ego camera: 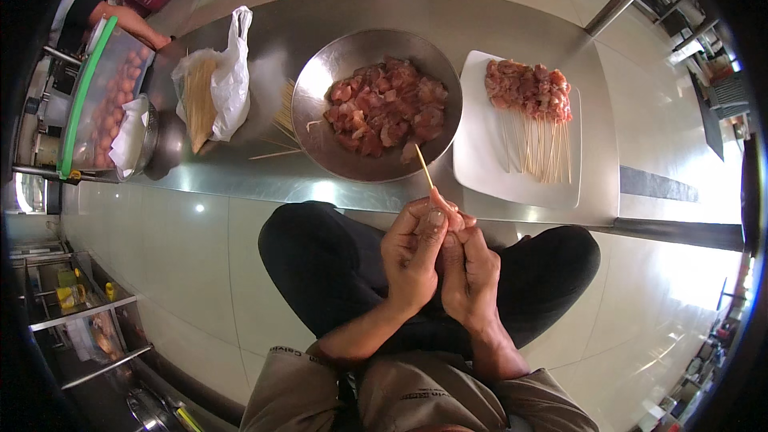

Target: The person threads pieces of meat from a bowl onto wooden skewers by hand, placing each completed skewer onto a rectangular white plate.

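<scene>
My left hand (pixel 414 246) and my right hand (pixel 471 264) are together above my lap, at the near edge of the steel table. Between their fingertips both grip a piece of raw meat (pixel 450 213), pierced by a wooden skewer (pixel 423 167) whose bare end points up and away from me. Just beyond stands a round steel bowl (pixel 312 156) of raw meat chunks (pixel 387 105). To its right, a white plate (pixel 474 174) holds a row of meat skewers (pixel 528 90), their bare sticks towards me. Loose skewers (pixel 285 108) lie at the bowl's left side, some partly hidden by it.
An opened plastic bag (pixel 231 90) of skewers lies left on the steel table (pixel 372 6). Farther left are a green-rimmed clear container (pixel 84 102) of eggs and a metal basket (pixel 150 138) with white paper. Another person's arm (pixel 132 24) reaches in behind them.
</scene>
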`<state>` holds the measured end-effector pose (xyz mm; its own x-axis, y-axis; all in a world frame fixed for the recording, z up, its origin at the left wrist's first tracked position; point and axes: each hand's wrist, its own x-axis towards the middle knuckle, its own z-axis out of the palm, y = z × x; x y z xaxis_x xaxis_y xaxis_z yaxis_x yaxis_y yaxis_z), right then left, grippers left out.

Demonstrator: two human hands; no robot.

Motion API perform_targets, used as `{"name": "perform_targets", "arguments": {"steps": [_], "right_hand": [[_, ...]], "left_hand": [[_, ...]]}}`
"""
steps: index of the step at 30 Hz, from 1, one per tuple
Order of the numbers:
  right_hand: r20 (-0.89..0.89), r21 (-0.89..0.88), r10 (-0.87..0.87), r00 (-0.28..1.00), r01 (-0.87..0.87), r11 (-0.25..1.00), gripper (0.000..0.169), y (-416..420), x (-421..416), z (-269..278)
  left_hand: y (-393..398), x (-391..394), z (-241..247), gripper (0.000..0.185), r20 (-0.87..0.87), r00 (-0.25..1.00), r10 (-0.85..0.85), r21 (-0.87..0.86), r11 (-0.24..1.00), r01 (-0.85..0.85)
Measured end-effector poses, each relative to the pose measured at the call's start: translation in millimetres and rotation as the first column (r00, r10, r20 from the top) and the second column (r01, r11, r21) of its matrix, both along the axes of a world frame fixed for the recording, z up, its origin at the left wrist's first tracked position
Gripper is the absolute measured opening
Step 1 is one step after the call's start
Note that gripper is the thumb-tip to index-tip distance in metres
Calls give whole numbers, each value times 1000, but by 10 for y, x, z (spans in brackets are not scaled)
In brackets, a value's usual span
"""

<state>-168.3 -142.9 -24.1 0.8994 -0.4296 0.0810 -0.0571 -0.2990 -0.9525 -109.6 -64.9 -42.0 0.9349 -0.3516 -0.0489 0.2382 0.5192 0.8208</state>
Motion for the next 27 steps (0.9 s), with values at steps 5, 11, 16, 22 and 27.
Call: {"name": "perform_targets", "arguments": {"steps": [5, 11, 16, 22, 27], "right_hand": [[-29, 65, 45, 999, -43, 997, 5, -72, -44, -38], [-23, 30, 13, 1000, -12, 999, 5, -32, -109, -119], [14, 82, -31, 999, 30, 996, 5, -45, -62, -90], [63, 137, -44, 997, 35, 990, 7, -239, 19, 80], [87, 173, -28, 996, 13, 985, 8, -288, 35, -34]], "left_hand": [[27, 172, 35, 26, -24, 997, -67, -109, 992, 64], [-23, 63, -52, 20, -76, 997, 21, -4, 1000, -21], [-54, 151, 30, 25, -14, 996, -89, 18, 996, 89], [360, 1085, 472, 31, 494, 767, -411, 806, 546, -227], [593, 2011, 207, 25, 397, 458, -795, 890, 211, -405]]}}
